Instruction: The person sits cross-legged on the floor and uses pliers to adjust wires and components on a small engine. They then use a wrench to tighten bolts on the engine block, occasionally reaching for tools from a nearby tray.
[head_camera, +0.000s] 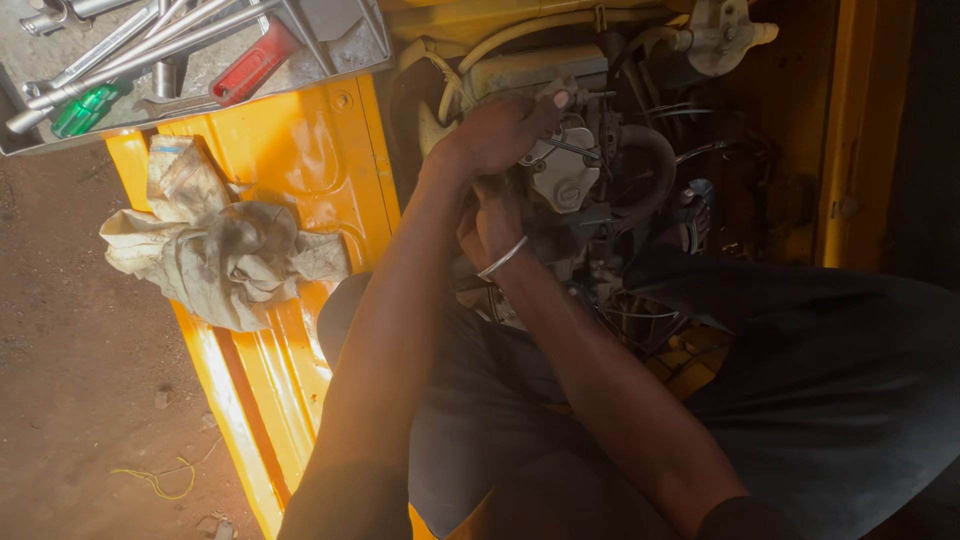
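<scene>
My left hand (500, 130) reaches into the engine bay of a yellow vehicle. Its fingers curl over the top of a grey metal engine part (565, 180), thumb raised by a thin rod. Just below it, my right hand (485, 225) is pressed against the same engine, with a metal bangle (502, 259) on its wrist. My left forearm and the shadow hide the right hand's fingers, so its grip does not show. A black rubber hose (655, 165) curves to the right of the grey part.
A metal tool tray (345, 45) at top left holds several spanners, a red-handled tool (250, 68) and a green-handled screwdriver (82, 110). A dirty rag (215, 250) lies on the yellow body panel (320, 150). Dirt ground lies at left, and my dark trousers (830, 380) fill the lower right.
</scene>
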